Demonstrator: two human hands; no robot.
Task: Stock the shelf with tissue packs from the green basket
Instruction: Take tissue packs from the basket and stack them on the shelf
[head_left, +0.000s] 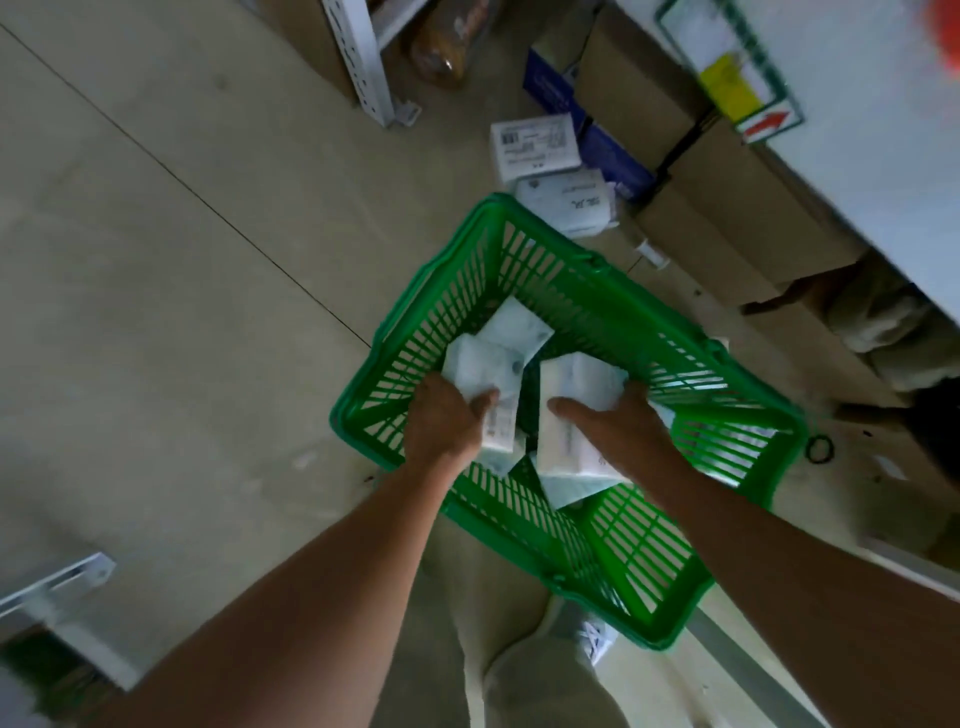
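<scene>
Left hand grips a pack inside the basket. Right hand, just beside it, grips a second pack.

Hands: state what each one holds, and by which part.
Left hand grips a tissue pack by its near end; right hand grips a second pack across its side.

The pale concrete floor, crossed by thin dark seams, carries the green basket at its middle. Just beyond the basket lie two white labelled packs, overlapping, beside a blue box and a row of cardboard boxes. A small black ring lies near the basket's right side.
</scene>
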